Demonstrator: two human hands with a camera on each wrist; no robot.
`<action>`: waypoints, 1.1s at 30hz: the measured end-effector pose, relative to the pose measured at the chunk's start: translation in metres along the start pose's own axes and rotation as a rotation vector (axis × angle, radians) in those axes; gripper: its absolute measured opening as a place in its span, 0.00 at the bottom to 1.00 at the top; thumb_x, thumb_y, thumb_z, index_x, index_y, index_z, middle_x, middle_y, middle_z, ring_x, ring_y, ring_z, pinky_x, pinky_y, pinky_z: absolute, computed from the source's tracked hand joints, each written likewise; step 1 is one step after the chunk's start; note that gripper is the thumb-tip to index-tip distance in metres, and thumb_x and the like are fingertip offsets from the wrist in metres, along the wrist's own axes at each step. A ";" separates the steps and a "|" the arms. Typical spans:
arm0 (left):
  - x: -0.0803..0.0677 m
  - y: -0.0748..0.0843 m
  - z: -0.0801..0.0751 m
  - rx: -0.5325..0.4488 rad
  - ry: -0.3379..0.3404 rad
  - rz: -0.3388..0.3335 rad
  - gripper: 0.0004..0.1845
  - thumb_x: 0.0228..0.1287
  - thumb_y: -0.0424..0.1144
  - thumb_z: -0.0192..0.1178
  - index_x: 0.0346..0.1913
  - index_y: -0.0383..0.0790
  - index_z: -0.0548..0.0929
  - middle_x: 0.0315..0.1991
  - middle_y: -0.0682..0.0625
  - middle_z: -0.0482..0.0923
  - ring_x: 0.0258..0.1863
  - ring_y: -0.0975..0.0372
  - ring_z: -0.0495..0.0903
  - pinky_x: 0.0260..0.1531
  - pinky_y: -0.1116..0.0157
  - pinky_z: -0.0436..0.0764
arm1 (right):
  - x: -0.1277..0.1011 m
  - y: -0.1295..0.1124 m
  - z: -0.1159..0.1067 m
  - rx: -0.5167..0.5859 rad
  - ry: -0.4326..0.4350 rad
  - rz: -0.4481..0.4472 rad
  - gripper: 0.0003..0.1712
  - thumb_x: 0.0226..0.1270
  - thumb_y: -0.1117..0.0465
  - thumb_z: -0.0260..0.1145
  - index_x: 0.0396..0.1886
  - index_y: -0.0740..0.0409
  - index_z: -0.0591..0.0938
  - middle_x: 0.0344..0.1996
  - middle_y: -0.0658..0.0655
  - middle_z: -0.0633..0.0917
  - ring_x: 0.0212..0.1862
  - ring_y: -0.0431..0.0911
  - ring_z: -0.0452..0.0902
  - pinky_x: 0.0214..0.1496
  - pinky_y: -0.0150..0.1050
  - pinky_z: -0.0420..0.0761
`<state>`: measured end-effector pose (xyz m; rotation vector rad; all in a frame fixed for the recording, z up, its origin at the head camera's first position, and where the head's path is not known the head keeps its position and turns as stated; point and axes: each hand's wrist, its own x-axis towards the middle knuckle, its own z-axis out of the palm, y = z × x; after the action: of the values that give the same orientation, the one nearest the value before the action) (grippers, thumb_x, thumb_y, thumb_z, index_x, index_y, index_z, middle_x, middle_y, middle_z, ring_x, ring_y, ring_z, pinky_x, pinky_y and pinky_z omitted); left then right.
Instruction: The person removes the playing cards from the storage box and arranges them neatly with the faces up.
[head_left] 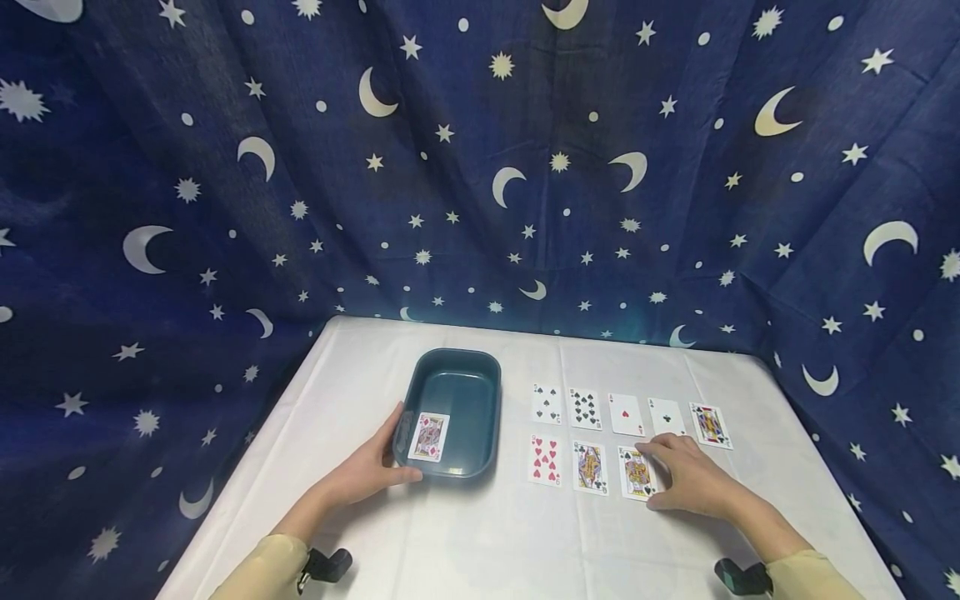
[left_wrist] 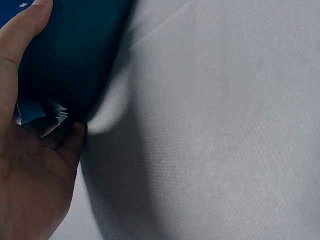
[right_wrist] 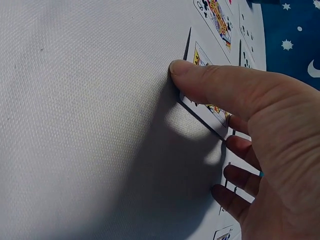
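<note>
A dark teal tray (head_left: 491,417) stands on the left half of the white table. One red face card (head_left: 429,437) lies face up in its near left part. My left hand (head_left: 367,468) grips the tray's near left corner, with the thumb along the near side and the fingers at the left side. Over the lower row of cards, my right hand (head_left: 693,477) holds a black face card (head_left: 636,473) by its edges. In the right wrist view, the thumb (right_wrist: 210,82) presses at one edge of that card and partly covers its face.
A nine of hearts (head_left: 545,460) and a black queen (head_left: 590,467) lie left of the right hand. Behind them is a row with a five of spades (head_left: 547,404), a ten (head_left: 585,408), two aces and another face card (head_left: 711,425). A starry curtain (head_left: 480,208) hangs behind.
</note>
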<state>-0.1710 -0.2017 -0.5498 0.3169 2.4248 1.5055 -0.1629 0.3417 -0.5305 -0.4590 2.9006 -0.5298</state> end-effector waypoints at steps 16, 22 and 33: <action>-0.001 0.000 0.000 -0.003 -0.002 -0.005 0.66 0.54 0.43 0.80 0.84 0.52 0.40 0.83 0.41 0.43 0.77 0.45 0.57 0.70 0.50 0.69 | 0.002 0.002 0.000 -0.020 -0.023 -0.005 0.54 0.39 0.40 0.85 0.68 0.55 0.79 0.59 0.56 0.77 0.59 0.55 0.70 0.64 0.62 0.74; -0.001 0.001 0.000 0.017 0.002 -0.009 0.65 0.55 0.43 0.79 0.84 0.52 0.40 0.83 0.42 0.43 0.78 0.46 0.54 0.71 0.50 0.68 | 0.012 -0.005 -0.009 -0.018 0.079 -0.051 0.51 0.46 0.41 0.83 0.69 0.56 0.78 0.60 0.60 0.79 0.60 0.57 0.70 0.63 0.63 0.75; 0.002 -0.002 0.002 0.016 0.016 -0.019 0.65 0.55 0.41 0.79 0.84 0.48 0.40 0.83 0.40 0.41 0.78 0.44 0.53 0.72 0.48 0.66 | 0.060 -0.086 -0.019 0.026 0.174 -0.164 0.45 0.57 0.44 0.79 0.73 0.51 0.75 0.64 0.55 0.78 0.68 0.56 0.67 0.69 0.63 0.71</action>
<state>-0.1723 -0.2004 -0.5527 0.2849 2.4469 1.4868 -0.2001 0.2513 -0.4876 -0.6844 3.0323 -0.6620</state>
